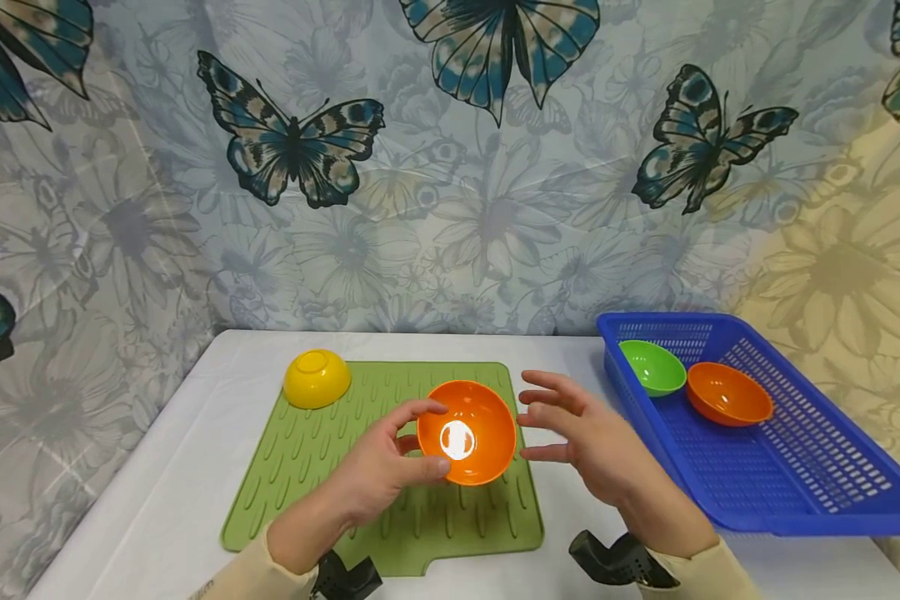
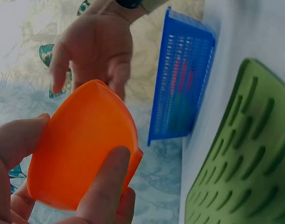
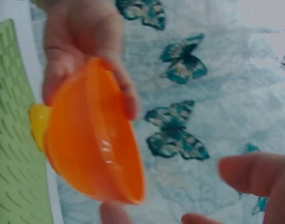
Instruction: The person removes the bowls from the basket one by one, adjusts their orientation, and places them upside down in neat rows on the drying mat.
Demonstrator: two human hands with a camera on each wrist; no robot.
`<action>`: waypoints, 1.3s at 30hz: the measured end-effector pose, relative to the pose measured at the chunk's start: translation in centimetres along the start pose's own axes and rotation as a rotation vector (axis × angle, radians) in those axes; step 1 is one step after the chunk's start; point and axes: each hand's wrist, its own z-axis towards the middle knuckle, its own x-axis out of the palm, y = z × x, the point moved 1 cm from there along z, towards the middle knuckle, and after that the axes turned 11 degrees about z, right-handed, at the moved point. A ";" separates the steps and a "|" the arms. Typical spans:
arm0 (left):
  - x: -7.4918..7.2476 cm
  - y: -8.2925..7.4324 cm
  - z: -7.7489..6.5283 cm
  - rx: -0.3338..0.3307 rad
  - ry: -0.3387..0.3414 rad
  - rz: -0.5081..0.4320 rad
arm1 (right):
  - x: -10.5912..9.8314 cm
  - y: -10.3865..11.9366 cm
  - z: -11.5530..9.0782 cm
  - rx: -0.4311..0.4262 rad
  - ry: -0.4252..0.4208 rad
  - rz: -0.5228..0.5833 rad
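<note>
An orange bowl (image 1: 487, 446) is held up over the green drying mat (image 1: 270, 467), its hollow side facing the head camera. My left hand (image 1: 378, 458) grips it by the left rim, thumb at the front and fingers round the outside, as the left wrist view also shows on the bowl (image 2: 81, 140). Just right of the bowl is my right hand (image 1: 585, 433), its fingers spread and apart from the rim. A yellow bowl (image 1: 317, 379) lies upside down on the mat's far left corner.
At the right stands a blue plastic basket (image 1: 750, 492) with slotted walls. Inside it, near the far left end, a green bowl (image 1: 652, 368) and another orange bowl (image 1: 729, 394) sit side by side. A butterfly-print cloth (image 1: 495, 208) hangs behind the white table (image 1: 157, 467).
</note>
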 end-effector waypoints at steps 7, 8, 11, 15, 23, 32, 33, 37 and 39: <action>-0.7 0.1 0.1 0.089 -0.093 0.307 | -2.1 -0.2 0.4 0.242 0.305 0.448; -0.8 0.2 0.1 0.114 -0.093 0.344 | -2.2 -0.5 0.5 0.292 0.331 0.490; -0.8 0.3 0.2 0.210 -0.071 0.445 | -2.3 -1.4 0.8 0.376 0.356 0.565; -0.7 0.4 -0.1 0.381 -0.054 0.632 | -2.4 -1.8 1.0 0.414 0.364 0.627; -0.8 0.2 -0.1 1.033 -0.095 1.138 | -2.7 -1.9 1.3 0.456 0.404 0.687; -0.7 0.1 -0.5 1.523 -0.087 1.618 | -2.8 -2.4 1.4 0.486 0.471 0.622; -0.6 0.1 -0.5 1.571 -0.087 1.658 | -2.8 -2.5 1.4 0.485 0.465 0.602; -0.1 0.0 -0.8 1.671 -0.050 1.763 | -2.8 -2.7 1.2 0.482 0.456 0.524; 0.2 0.0 -1.1 1.680 -0.030 1.788 | -2.7 -2.8 1.2 0.476 0.456 0.481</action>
